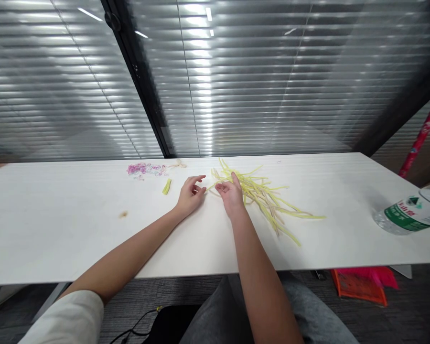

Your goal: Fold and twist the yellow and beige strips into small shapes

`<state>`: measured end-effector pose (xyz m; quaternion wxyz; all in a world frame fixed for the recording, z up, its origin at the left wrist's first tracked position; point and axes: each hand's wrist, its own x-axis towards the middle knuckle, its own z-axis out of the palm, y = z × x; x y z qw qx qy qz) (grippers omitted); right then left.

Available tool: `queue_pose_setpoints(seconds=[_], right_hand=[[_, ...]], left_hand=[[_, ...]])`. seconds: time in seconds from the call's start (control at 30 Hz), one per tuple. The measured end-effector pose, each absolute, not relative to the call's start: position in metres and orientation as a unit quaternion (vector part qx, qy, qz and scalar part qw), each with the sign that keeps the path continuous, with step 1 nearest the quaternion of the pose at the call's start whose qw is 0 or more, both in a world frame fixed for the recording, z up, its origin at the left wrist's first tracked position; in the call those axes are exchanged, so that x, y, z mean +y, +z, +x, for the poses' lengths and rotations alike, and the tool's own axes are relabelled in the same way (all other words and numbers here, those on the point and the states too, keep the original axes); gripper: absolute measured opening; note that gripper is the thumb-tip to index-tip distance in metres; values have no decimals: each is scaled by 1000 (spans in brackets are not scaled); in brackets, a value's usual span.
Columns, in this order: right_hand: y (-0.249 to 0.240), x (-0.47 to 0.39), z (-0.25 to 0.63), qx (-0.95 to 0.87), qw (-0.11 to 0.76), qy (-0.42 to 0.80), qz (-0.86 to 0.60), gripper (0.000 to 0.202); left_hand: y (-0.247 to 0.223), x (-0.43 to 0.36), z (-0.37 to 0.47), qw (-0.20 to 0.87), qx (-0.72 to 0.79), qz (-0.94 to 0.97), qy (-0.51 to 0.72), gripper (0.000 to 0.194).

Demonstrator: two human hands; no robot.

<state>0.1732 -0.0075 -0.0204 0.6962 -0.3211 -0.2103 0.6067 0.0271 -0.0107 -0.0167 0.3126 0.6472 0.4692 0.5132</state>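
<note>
Your left hand [190, 197] curls loosely, thumb by a yellow strip [210, 187] reaching your bent right hand [231, 196]; I can't tell whether either pinches it. Loose strips [262, 192] sprawl beyond. Pink material [374, 274] overlaps an orange tray [360, 290] below; rightmost, a clear bottle's [406, 212] contents look uncertain.

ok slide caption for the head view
Left hand and right hand at a yellow strand, beside a loose pile of strands on a white table.
</note>
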Motion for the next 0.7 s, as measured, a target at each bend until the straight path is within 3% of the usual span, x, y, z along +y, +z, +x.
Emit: queue_pose_setpoints(seconds=[0.07, 0.17, 0.37, 0.7], right_hand=[[-14, -11, 177, -170, 676, 653, -296, 77], [-6, -14, 180, -136, 672, 673, -278, 72], [-2, -17, 181, -161, 684, 649, -293, 49], [-5, -14, 179, -173, 748, 558, -314, 33]], left_hand=[[-18, -12, 25, 220, 469, 718, 465, 35], [-21, -12, 22, 167, 464, 765, 415, 34], [-23, -9, 21, 164, 477, 767, 397, 32], [-24, -6, 20, 202, 455, 748, 439, 20]])
